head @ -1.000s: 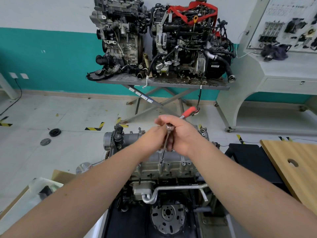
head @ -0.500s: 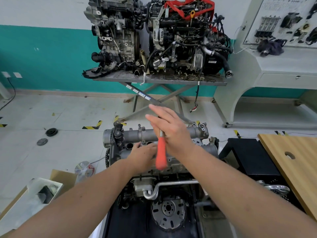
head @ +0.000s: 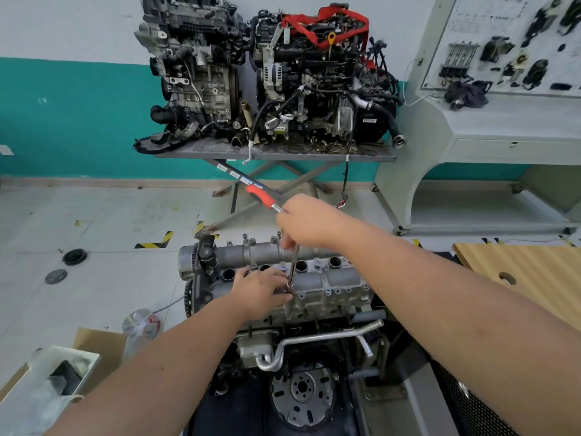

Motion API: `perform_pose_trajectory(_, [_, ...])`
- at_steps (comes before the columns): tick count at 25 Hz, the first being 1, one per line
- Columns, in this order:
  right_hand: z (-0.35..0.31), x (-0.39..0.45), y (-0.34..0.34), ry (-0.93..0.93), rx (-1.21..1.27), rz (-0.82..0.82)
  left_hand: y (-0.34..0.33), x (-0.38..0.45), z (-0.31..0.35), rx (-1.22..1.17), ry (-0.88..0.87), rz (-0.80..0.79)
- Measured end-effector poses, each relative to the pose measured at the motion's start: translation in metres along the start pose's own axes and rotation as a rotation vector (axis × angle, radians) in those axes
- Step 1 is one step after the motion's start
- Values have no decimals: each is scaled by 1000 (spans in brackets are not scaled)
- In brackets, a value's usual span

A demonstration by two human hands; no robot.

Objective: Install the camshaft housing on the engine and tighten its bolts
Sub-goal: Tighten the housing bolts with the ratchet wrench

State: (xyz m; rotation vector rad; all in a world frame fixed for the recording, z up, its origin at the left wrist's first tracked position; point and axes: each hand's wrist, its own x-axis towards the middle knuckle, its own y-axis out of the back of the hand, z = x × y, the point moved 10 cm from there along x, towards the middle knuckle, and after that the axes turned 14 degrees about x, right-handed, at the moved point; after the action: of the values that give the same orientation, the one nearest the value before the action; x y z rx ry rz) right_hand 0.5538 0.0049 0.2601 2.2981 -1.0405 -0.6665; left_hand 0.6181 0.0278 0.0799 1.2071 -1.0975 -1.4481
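1. The left hand [head: 262,289] lies flat on the camshaft housing [head: 317,275], its grip released, fingertips beside the socket.
2. The right hand [head: 306,223] is clenched around the ratchet [head: 267,199]; its extension appears seated on a housing bolt.
3. The housing sits atop the engine [head: 301,335].

Far wall [head: 78,33]: white upper band, teal lower band, wooden skirting at its foot. Floor [head: 94,215]: pale grey tiles with yellow-black hazard tape marks [head: 154,240]. Scissor-legged metal table [head: 276,154] against the far wall carries two spare engines [head: 267,73]. Far right: grey display console [head: 490,127] with parts board. Near right: wooden panel [head: 528,272] with a round hole. Near left: cardboard box [head: 100,344]. Lighting even.
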Motion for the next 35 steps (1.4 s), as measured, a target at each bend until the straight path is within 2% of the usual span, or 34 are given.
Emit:
perform_pose_trajectory(2, [23,-7,-17,-172,885,-58,-2,0,-2,-8,4,-19])
perform_pose_trajectory(4, [38,-8,-26,-172,1475,25,-3,1,-1,-9,-6,-28])
perform_pose_trajectory(6, [49,-4,-33,-48,1722,142,-1,0,0,-9,-21,-17])
perform_pose_trajectory(7, [50,-6,-34,53,1695,184,-1,0,0,-5,-20,-15])
perform_pose_trajectory(9, [46,-13,-31,253,1367,248,-1,-1,0,11,-19,-19])
perform_pose_trajectory(11, [33,-26,-23,473,884,355,-1,-1,1,3,-26,-26])
perform_pose_trajectory(13, [11,-45,-11,777,401,523,3,-3,1,0,-19,-17])
perform_pose_trajectory(15, [-12,-56,-12,941,-43,611,4,-3,0,38,-24,-2])
perform_pose_trajectory(18, [-32,-46,-27,896,-547,482,4,-2,4,-21,-67,15])
perform_pose_trajectory(20, [-34,-39,-35,747,-762,357,-2,0,0,13,-29,-30])
perform_pose_trajectory(22, [-35,-30,-33,587,-865,257,-5,1,-4,56,0,-55])
perform_pose_trajectory(24, [-37,-16,-27,458,-857,172,-6,2,-2,64,-15,-62])
perform_pose_trajectory(25, [-32,-7,-21,343,-727,100,-6,2,-1,70,-29,-69])
perform_pose_trajectory(26, [-22,0,-15,199,-461,36,-7,2,0,76,-35,-74])
perform_pose_trajectory(29, [16,0,-26,-150,838,-29,-7,2,-1,66,-37,-60])
perform_pose_trajectory(30, [26,-3,-29,-180,1195,23,-7,2,-1,64,-43,-58])
perform_pose_trajectory(31, [37,-4,-32,-176,1449,90,-7,2,-1,59,-48,-54])
perform_pose_trajectory(33, [51,-2,-35,-71,1680,205,-5,3,-1,37,-48,-36])
perform_pose_trajectory(34, [54,-2,-35,9,1646,251,-4,3,-1,31,-45,-30])
perform_pose_trajectory(35, [56,-5,-32,90,1500,305,-5,3,-2,33,-44,-29])
